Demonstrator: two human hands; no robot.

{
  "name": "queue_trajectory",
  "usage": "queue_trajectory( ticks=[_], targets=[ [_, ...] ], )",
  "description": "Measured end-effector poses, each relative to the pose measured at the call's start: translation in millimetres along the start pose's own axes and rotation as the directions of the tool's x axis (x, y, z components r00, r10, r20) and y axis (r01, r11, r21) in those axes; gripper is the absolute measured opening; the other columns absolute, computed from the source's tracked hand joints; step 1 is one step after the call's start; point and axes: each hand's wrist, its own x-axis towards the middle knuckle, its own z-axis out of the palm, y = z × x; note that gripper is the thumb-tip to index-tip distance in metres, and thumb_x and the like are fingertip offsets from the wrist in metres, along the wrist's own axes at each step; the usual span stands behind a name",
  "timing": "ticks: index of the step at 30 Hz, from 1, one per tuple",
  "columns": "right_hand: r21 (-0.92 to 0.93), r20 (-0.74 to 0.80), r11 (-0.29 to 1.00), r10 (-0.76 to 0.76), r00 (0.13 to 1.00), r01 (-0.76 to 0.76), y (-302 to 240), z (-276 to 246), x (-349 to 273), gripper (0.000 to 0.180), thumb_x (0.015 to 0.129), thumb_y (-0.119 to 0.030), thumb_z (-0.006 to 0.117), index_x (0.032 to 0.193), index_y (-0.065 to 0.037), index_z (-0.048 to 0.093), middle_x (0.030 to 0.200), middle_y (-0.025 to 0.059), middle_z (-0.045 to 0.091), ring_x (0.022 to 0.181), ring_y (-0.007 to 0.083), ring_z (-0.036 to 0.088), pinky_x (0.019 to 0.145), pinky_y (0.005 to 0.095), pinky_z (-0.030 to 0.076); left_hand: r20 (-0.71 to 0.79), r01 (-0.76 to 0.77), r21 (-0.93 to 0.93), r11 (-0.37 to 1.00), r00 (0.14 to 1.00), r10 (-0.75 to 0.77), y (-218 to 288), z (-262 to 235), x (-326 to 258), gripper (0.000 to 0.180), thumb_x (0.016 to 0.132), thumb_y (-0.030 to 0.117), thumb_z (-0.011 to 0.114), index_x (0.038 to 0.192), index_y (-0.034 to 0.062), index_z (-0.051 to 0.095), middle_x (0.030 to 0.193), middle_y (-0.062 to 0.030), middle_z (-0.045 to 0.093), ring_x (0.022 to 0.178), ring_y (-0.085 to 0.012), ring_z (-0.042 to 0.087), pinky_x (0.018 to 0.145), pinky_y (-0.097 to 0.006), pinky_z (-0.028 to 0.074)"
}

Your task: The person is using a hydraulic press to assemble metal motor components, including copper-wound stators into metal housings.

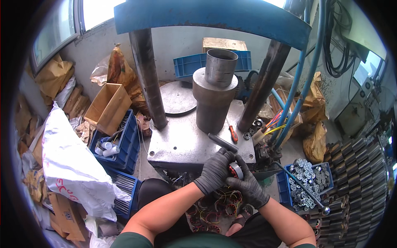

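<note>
My left hand (pixel 216 170) and my right hand (pixel 250 186), both in dark grey gloves, are closed around a ring-shaped motor stator (pixel 237 169) with reddish windings. They hold it just off the front edge of the steel press table (pixel 178 142). A dark round bar (pixel 222 142) slants across the table's front edge and ends by my left fingers; whether they touch it, I cannot tell. Behind it stands a thick stepped metal cylinder (pixel 214 101) with a thinner tube (pixel 221 68) on top. An orange-handled screwdriver (pixel 234 134) lies right of the cylinder.
Blue press columns and a crossbeam (pixel 206 18) frame the table. Several wound stators (pixel 213 215) lie on the floor below my hands. To the right are a blue crate of metal parts (pixel 310 182), a ball-ended lever (pixel 306 190) and stacked dark cylinders (pixel 359 177). Blue bins (pixel 130 144) stand left.
</note>
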Motion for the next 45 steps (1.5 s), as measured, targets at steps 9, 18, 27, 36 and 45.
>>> queue_trajectory(
  ticks=[9, 18, 27, 36, 45],
  targets=[
    [0.51, -0.114, 0.853, -0.06, 0.992, 0.11, -41, 13, -3, 0.058, 0.101, -0.032, 0.064, 0.152, -0.007, 0.051, 0.138, 0.0166, 0.067, 0.127, 0.0273, 0.066, 0.111, 0.0435, 0.054, 0.097, 0.159, -0.812, 0.562, 0.986, -0.139, -4, -7, -5, 0.075, 0.095, 0.022, 0.086, 0.155, 0.003, 0.045, 0.139, -0.0117, 0.062, 0.129, -0.0209, 0.061, 0.111, -0.04, 0.053],
    [0.787, 0.096, 0.617, -0.139, 0.986, 0.011, -57, 5, -6, 0.056, 0.099, -0.048, 0.062, 0.137, -0.006, 0.067, 0.13, 0.0136, 0.073, 0.122, 0.0313, 0.069, 0.111, 0.0498, 0.054, 0.008, -0.038, -0.862, 0.505, 0.996, 0.09, 28, 15, -14, 0.123, 0.076, 0.013, 0.1, 0.171, 0.0107, 0.021, 0.16, -0.0143, 0.046, 0.148, -0.0265, 0.049, 0.124, -0.046, 0.044],
    [0.585, -0.021, 0.772, -0.291, 0.956, 0.248, -88, 26, -13, 0.055, 0.106, -0.05, 0.059, 0.144, -0.012, 0.061, 0.124, 0.0078, 0.071, 0.11, 0.0241, 0.069, 0.103, 0.0409, 0.056, -0.132, -0.159, -0.403, 0.901, 0.985, 0.115, 61, -36, 23, 0.105, 0.071, 0.009, 0.101, 0.158, 0.008, 0.041, 0.138, -0.01, 0.065, 0.127, -0.0248, 0.066, 0.112, -0.042, 0.056],
    [0.557, 0.036, 0.83, -0.058, 0.998, 0.028, -62, 8, -9, 0.05, 0.106, -0.044, 0.067, 0.145, -0.015, 0.055, 0.118, 0.016, 0.071, 0.093, 0.0274, 0.074, 0.085, 0.0448, 0.063, -0.503, -0.347, -0.113, 0.931, 0.828, 0.248, 66, -162, 190, 0.063, 0.082, 0.014, 0.094, 0.135, -0.0011, 0.063, 0.125, -0.0128, 0.076, 0.116, -0.0208, 0.073, 0.099, -0.033, 0.062],
    [0.449, 0.222, 0.891, -0.035, 0.974, -0.07, -42, 1, 2, 0.044, 0.106, -0.034, 0.071, 0.142, -0.009, 0.062, 0.112, 0.0121, 0.074, 0.096, 0.0221, 0.073, 0.089, 0.0407, 0.061, -0.205, 0.017, -0.083, 0.996, 0.978, -0.034, 91, -199, 247, 0.063, 0.08, 0.039, 0.093, 0.125, 0.0017, 0.07, 0.115, -0.012, 0.079, 0.105, -0.0208, 0.076, 0.095, -0.034, 0.059]
  ],
)
